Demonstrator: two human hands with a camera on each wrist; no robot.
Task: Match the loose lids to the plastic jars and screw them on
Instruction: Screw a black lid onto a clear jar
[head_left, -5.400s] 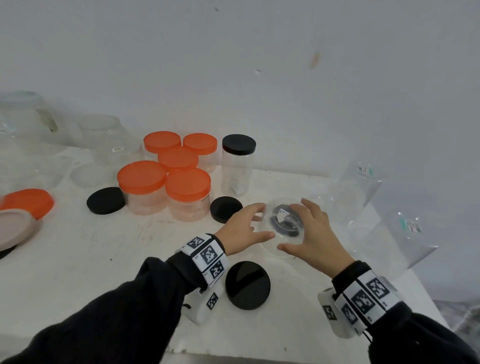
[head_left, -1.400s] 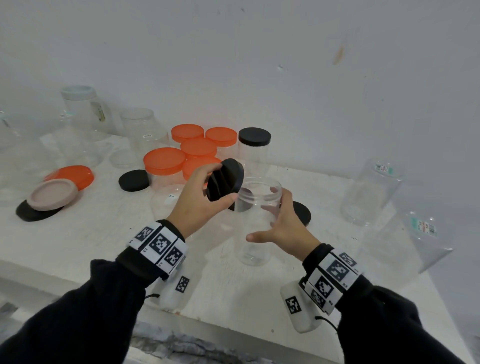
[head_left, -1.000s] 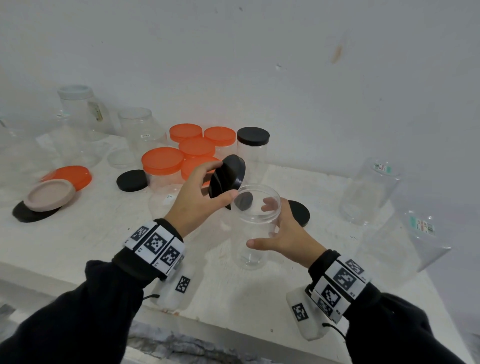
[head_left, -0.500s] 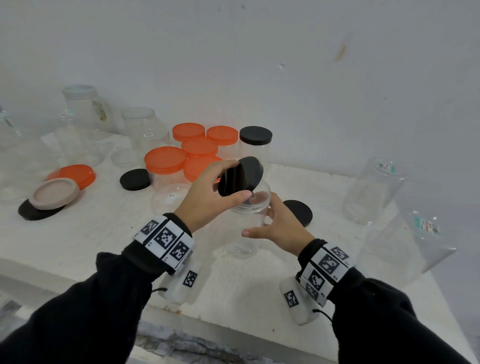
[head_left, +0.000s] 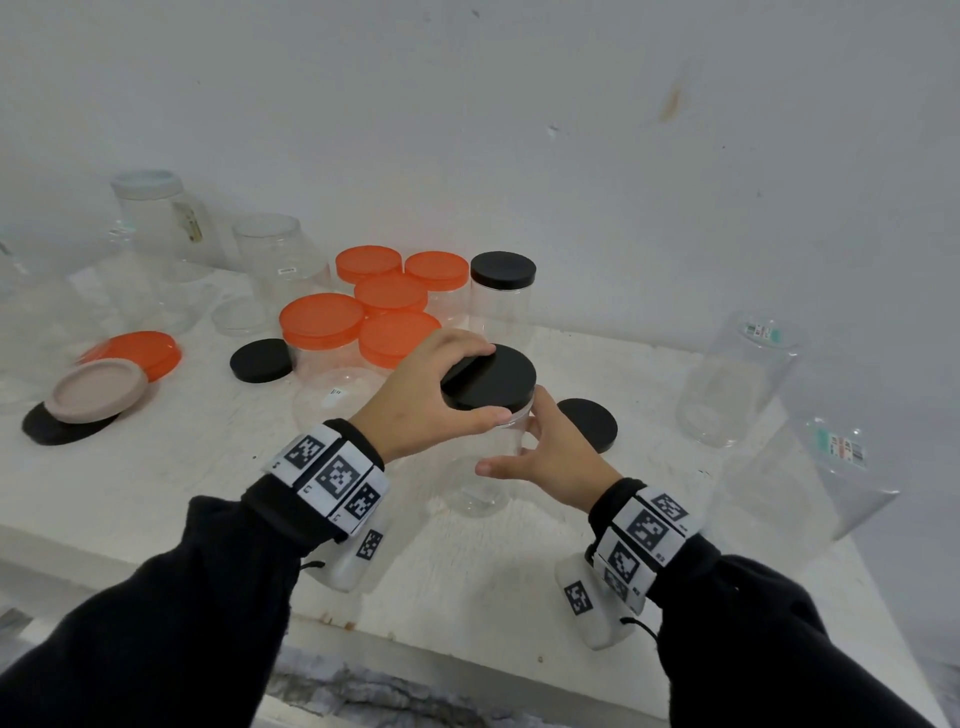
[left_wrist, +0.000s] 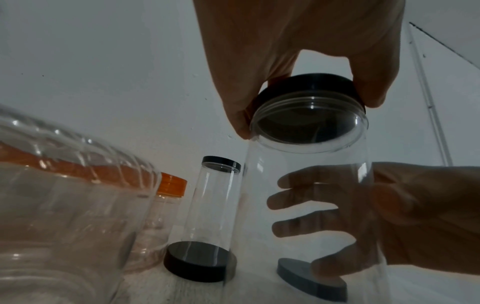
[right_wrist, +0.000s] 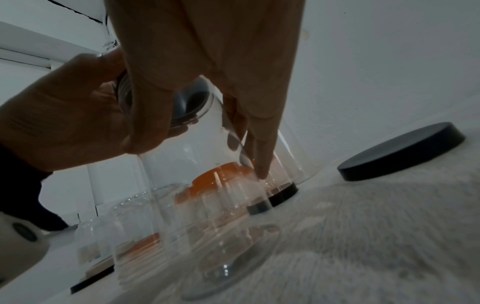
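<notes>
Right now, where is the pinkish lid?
In the head view, the pinkish lid lies far left on the white table, overlapping a flat black lid, with an orange lid just behind it.

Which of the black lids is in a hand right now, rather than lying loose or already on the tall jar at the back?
The black lid that the left hand grips on top of the clear jar, which the right hand steadies.
</notes>
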